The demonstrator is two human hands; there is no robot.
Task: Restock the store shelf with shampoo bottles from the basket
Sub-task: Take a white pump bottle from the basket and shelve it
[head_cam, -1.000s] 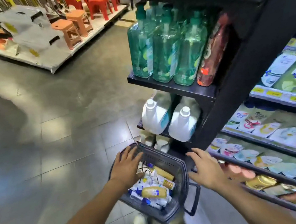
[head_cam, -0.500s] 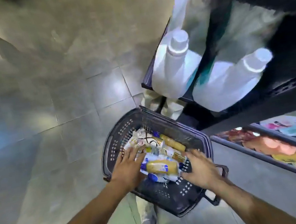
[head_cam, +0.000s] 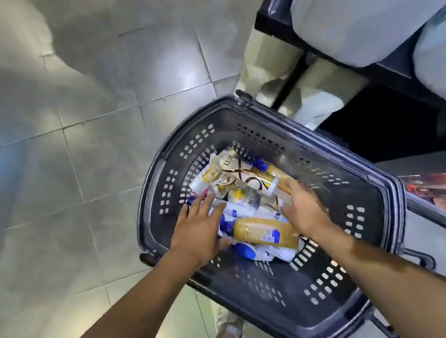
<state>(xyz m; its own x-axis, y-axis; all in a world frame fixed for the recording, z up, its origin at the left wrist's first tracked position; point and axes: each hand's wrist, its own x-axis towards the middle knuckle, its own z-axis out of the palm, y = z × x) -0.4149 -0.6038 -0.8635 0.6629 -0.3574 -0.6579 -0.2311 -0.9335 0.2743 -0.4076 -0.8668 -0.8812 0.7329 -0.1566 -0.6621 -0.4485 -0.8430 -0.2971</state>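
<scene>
A white pouch (head_cam: 234,171) in the basket (head_cam: 367,204) reads "LUX".

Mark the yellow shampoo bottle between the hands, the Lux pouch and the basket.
Golden-yellow plastic shampoo bottle (head_cam: 253,230), lying flat: head view, mid-body.
White-and-gold Lux pouch (head_cam: 236,177): head view, printed front.
Dark grey perforated plastic basket (head_cam: 290,304): head view, bare near wall.

Overhead light glares off the floor tiles (head_cam: 187,78); motion blur smears the right hand (head_cam: 304,208); edges bend and soften.

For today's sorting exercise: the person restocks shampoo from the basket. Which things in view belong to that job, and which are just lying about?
Job: basket, golden bottle, blue-capped white bottles, left hand, right hand, black shelf.
Lying about: large white jugs, tiled floor.
</scene>
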